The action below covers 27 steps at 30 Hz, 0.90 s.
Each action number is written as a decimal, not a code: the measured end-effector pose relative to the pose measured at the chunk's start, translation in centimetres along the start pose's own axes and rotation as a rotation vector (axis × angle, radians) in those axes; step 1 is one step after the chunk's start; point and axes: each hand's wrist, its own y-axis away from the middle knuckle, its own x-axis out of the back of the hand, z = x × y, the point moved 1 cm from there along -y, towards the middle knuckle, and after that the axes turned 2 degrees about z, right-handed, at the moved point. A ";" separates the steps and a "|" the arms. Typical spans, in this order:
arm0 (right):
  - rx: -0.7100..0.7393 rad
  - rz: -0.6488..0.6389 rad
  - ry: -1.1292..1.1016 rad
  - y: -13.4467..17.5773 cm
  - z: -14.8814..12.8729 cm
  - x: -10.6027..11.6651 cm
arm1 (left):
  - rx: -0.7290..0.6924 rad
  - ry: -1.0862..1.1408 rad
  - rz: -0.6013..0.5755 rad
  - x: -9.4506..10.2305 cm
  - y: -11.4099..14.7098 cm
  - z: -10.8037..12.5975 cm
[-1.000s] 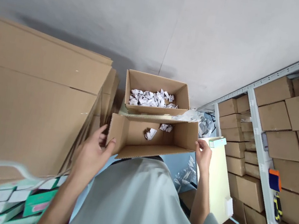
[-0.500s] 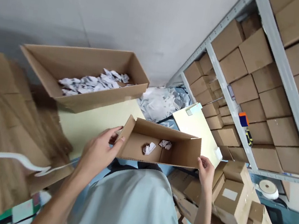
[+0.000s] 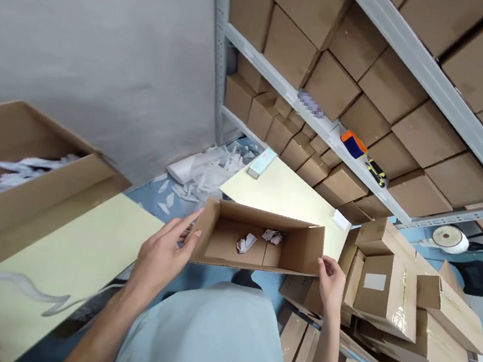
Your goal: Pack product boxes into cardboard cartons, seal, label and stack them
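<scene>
An open-topped cardboard box (image 3: pixel 298 255) is held up in front of my body, its long side across me. On its bottom lie two crumpled pieces of white paper, one crumpled paper (image 3: pixel 246 243) near the middle and another crumpled paper (image 3: pixel 272 236) farther back. My left hand (image 3: pixel 170 246) grips the box's left end, thumb on the near edge and fingers round the outside. At the right end, my right hand (image 3: pixel 330 279) pinches the wall between thumb and fingers.
To the left, a larger cardboard box (image 3: pixel 56 208) with crumpled paper (image 3: pixel 5 181) stands on a pale yellow table (image 3: pixel 115 240). Ahead is another pale yellow tabletop (image 3: pixel 295 193). Metal shelving (image 3: pixel 386 199) full of boxes rises beyond. Stacked cartons (image 3: pixel 389 292) stand at right; paper scraps (image 3: pixel 206 169) litter the floor.
My view has swung right, so the larger box and wall have shifted left and the shelving fills more of the picture. Both hands still hold the small box, now before the second tabletop.
</scene>
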 end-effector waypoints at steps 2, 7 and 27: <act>-0.022 0.018 0.000 -2.6 1.2 0.8 | 0.000 -0.027 -0.018 -2.6 -2.2 1.7; -0.066 0.065 -0.011 -8.7 3.4 2.7 | -0.081 -0.092 -0.067 -8.9 -7.3 5.8; -0.214 0.217 0.074 -20.1 3.8 -1.0 | -0.233 -0.027 -0.245 -20.1 -25.4 9.3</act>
